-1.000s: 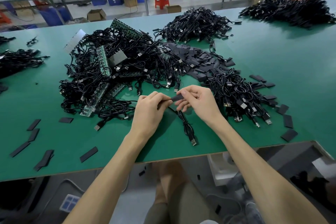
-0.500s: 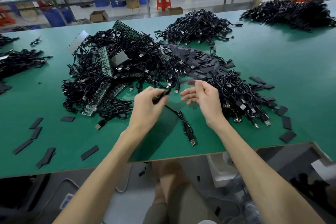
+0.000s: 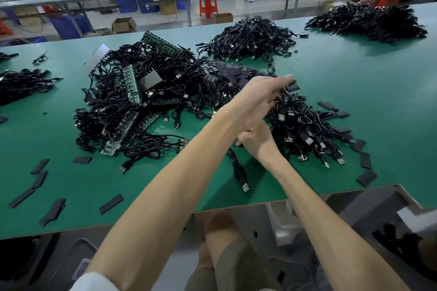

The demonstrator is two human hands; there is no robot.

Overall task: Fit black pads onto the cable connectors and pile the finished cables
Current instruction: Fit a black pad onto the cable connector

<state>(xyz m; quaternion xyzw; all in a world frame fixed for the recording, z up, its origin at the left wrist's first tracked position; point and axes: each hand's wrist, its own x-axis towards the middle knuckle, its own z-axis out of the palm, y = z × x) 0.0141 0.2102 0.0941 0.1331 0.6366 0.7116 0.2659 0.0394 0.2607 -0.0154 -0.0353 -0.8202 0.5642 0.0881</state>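
Observation:
My left hand (image 3: 262,98) reaches across to the right, fingers stretched out above the right-hand cable pile (image 3: 307,130) and next to the dark pad heap (image 3: 236,71). A thin black piece shows under its fingers; whether they grip it is unclear. My right hand (image 3: 257,140) lies beneath my left forearm with curled fingers at the upper end of one black cable (image 3: 238,170). That cable's USB plug (image 3: 246,188) lies near the table's front edge. A big tangle of cables with green circuit strips (image 3: 142,106) sits to the left.
Loose black pads lie at the front left (image 3: 111,203) and front right (image 3: 365,160) of the green table (image 3: 390,101). More cable heaps sit at the back middle (image 3: 248,39), back right (image 3: 369,21) and far left (image 3: 21,82). A person sits at the far right bench.
My left hand has swung from the table's middle across to the right, over my right hand. My right hand dropped to the cable's upper end. The cable's plug end stayed put.

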